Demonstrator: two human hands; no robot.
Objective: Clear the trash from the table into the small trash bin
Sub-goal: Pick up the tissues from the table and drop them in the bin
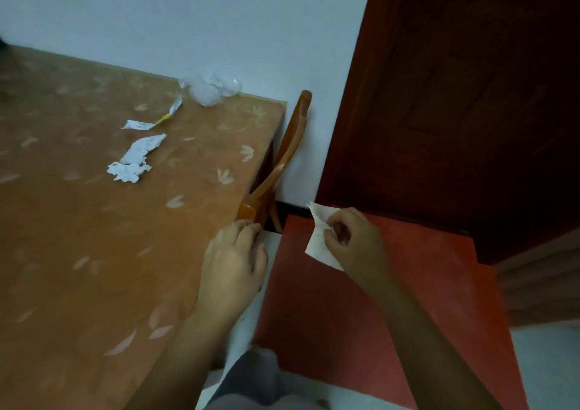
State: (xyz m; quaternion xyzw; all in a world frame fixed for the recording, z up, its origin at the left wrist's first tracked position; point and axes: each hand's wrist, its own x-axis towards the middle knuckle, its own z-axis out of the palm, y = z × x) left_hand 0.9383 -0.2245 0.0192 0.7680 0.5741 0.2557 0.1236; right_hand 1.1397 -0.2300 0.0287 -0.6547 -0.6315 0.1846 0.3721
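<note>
The right hand (348, 240) has its fingers (329, 237) pinched on a limp, featherlight tissue (317, 243); the left hand (233, 262), fingers curled and holding nothing, rests on the worktop's (94, 252) right edge.

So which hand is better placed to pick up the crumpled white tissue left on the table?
Left hand: it rests empty on the table edge, nearer the crumpled white tissue. The right hand already holds white paper.
</note>
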